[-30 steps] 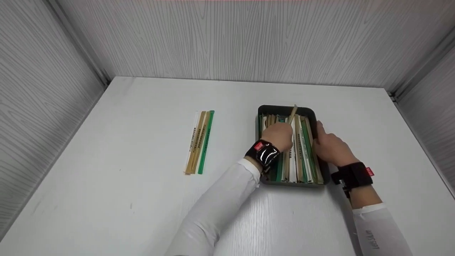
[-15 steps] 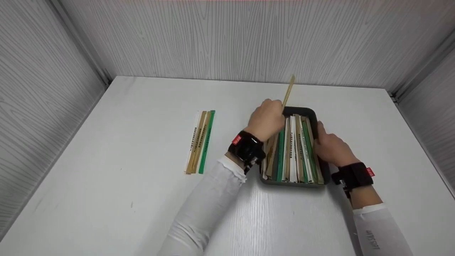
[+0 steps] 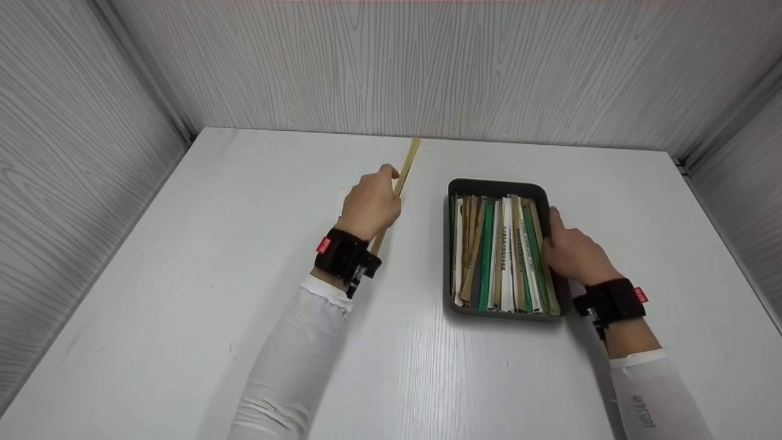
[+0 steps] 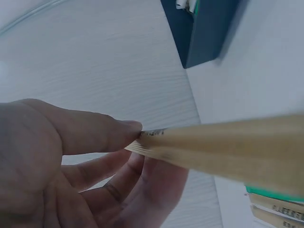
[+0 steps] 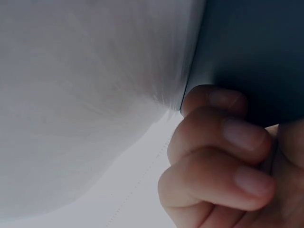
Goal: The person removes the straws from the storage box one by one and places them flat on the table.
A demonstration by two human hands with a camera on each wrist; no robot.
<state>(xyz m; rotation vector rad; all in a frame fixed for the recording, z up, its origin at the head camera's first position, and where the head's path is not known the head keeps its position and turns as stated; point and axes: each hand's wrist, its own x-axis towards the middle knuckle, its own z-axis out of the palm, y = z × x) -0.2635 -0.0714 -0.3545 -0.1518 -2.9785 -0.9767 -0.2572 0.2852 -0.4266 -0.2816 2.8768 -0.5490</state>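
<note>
R hand [image 5: 223, 156] fingers curled vs dark tray [image 5: 247, 52]

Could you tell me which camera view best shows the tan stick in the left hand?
The head view: the whole tan stick shows, slanting up from the left hand. The left wrist view shows only a blurred close-up of its pinched end. The right wrist view shows none of it.
</note>
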